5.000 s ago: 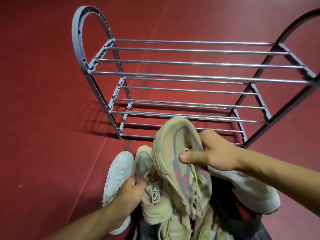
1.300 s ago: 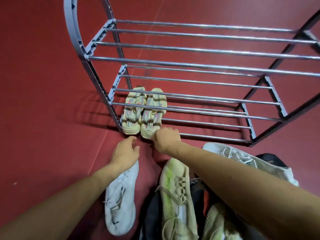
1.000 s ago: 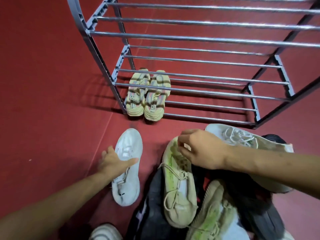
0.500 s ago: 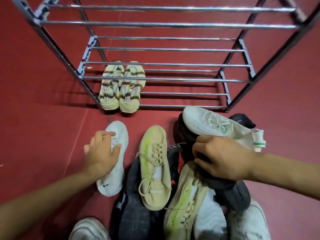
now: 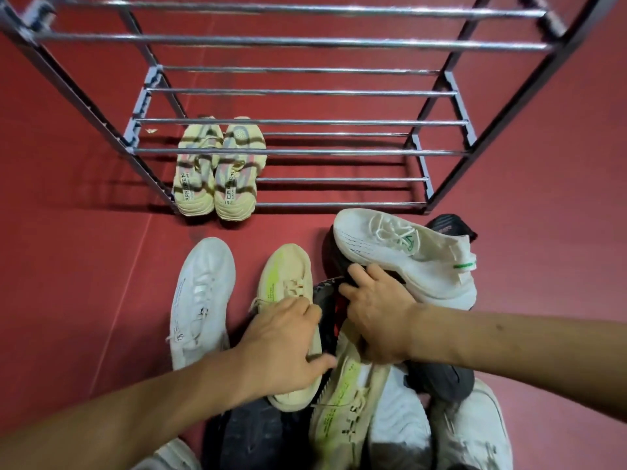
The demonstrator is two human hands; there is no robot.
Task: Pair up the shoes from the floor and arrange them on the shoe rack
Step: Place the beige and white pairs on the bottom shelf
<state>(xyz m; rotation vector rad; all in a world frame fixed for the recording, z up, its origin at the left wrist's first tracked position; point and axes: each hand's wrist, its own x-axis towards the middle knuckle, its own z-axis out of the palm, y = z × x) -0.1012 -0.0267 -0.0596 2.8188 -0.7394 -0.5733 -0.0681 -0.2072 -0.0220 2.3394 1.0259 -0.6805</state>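
A grey shoe rack (image 5: 305, 151) with chrome rails stands on the red floor. A pale yellow pair of sneakers (image 5: 217, 184) sits side by side at the left end of its bottom shelf. In the pile in front, my left hand (image 5: 281, 351) is closed over the heel half of a beige sneaker with a neon-yellow stripe (image 5: 288, 276). My right hand (image 5: 376, 317) curls around the heel end of the matching beige sneaker (image 5: 342, 412), its fingertips against a black shoe (image 5: 437, 378).
A white sneaker (image 5: 200, 300) lies alone to the left of the pile. A white sneaker with green marks (image 5: 407, 252) lies on top of a black shoe at the right. Dark shoes (image 5: 254, 435) and white shoes (image 5: 475, 432) crowd the bottom edge.
My hands let go of the yellow pair on the bottom shelf and drew back to the pile. My left hand moved from the white sneaker onto the beige one; my right hand shifted onto its match.
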